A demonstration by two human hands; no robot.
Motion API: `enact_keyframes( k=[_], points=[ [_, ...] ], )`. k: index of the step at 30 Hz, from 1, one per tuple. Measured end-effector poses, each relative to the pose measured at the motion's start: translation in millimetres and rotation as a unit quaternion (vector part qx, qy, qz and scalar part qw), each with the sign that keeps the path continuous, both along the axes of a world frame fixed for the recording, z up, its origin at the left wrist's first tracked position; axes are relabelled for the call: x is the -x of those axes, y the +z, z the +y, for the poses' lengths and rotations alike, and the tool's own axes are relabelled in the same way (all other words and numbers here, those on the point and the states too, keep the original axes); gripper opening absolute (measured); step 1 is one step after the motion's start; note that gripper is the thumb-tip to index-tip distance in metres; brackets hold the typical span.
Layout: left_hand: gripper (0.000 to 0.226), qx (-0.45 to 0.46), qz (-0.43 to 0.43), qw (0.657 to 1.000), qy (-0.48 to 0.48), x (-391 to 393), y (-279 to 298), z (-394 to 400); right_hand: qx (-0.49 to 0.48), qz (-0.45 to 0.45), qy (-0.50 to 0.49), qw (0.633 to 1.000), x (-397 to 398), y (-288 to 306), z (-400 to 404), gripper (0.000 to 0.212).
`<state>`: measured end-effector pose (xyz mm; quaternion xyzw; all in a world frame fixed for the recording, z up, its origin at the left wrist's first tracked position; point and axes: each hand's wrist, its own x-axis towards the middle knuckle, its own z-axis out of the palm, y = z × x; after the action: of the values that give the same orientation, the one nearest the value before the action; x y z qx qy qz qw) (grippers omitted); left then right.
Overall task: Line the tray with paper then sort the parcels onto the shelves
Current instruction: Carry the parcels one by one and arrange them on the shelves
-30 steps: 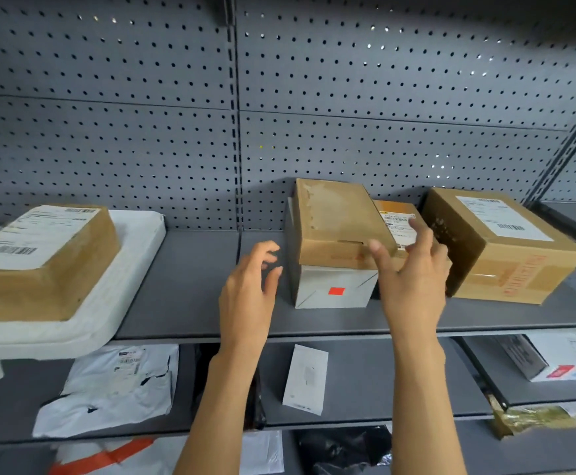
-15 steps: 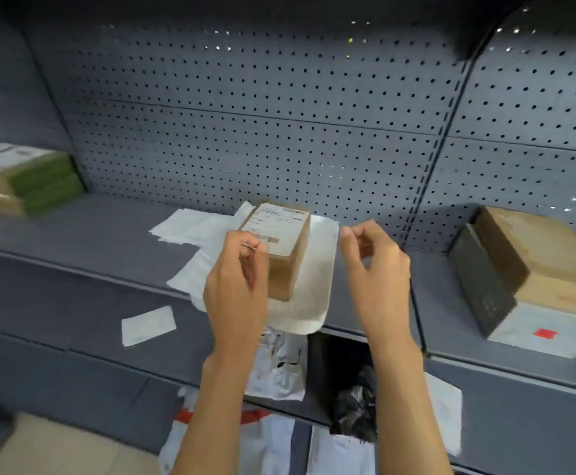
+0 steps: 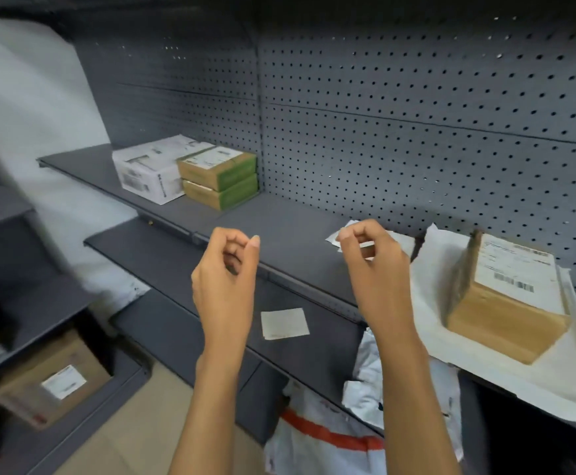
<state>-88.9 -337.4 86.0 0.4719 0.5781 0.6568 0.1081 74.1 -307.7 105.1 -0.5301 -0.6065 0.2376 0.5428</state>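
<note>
In front of me, nearest the camera, my left hand [image 3: 226,269] and right hand [image 3: 372,265] are raised side by side with fingers loosely curled, and neither has hold of anything. Half a second ago they were closer together and framed the brown parcel; now the view has swung left and that brown parcel [image 3: 506,299] sits well off to the right of my right hand, on the white tray [image 3: 554,382] at the shelf edge. Crumpled white paper [image 3: 440,241] shows under and behind it, on the middle shelf [image 3: 296,245].

Below my hands, a small white slip [image 3: 284,323] lies flat on the lower shelf [image 3: 183,320], and white poly mailers [image 3: 331,437] with an orange stripe sit beneath that. A brown box [image 3: 53,382] rests low on the left.

Farther back on the upper-left stretch of shelf, a white carton [image 3: 149,173] stands touching two stacked green-edged boxes [image 3: 219,178]; those boxes were at the far left edge before and are now near the centre. The grey pegboard [image 3: 416,114] backs everything.
</note>
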Motion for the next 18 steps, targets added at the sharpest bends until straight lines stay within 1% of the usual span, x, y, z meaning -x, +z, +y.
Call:
enact_keyframes(
  k=[5, 9, 13, 18],
  points=[
    [0.016, 0.01, -0.014, 0.998, 0.052, 61, -13, 21, 0.006, -0.008, 0.06, 0.998, 61, -12, 35, 0.015],
    [0.017, 0.023, -0.003, 0.996, 0.082, 99, -23, 51, 0.011, -0.014, 0.085, 0.996, 102, -19, 74, 0.013],
    [0.018, 0.037, 0.007, 0.995, 0.093, 135, -24, 96, 0.003, -0.021, 0.107, 0.994, 136, -16, 123, 0.009],
    [0.019, 0.047, 0.027, 0.995, 0.086, 178, -10, 156, -0.013, -0.021, 0.133, 0.991, 178, -2, 185, 0.003]
  ],
)
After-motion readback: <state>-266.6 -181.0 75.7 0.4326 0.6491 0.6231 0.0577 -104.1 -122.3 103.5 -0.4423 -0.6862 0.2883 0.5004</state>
